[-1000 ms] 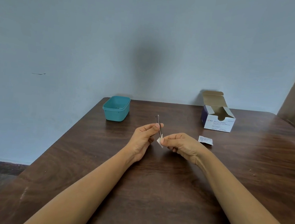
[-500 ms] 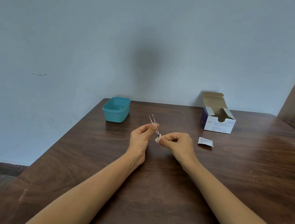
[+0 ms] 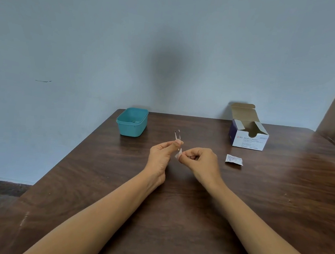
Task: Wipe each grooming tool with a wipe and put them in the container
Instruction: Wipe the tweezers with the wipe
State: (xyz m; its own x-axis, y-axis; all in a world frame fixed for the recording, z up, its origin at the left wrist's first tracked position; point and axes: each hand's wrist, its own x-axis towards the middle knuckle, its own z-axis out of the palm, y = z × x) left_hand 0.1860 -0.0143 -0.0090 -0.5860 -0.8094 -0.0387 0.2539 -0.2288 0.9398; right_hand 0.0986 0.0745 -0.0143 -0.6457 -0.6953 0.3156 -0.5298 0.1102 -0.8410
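Lower end of the tweezers [image 3: 177, 135] was hidden behind the left thumb and the wipe [image 3: 178, 155]; only the upper part showed, upright above the left hand [image 3: 160, 158], whose grip was clamped on it over the mid-desk [image 3: 175, 217]. Right hand [image 3: 201, 163] grip pinched the small white wipe against the tool. Teal container [image 3: 131, 129], far left: something small inside, too dim to name. Open alcohol swab box [image 3: 248, 142], far right: contents out of sight. Torn sachet [image 3: 233, 159] lay near it.
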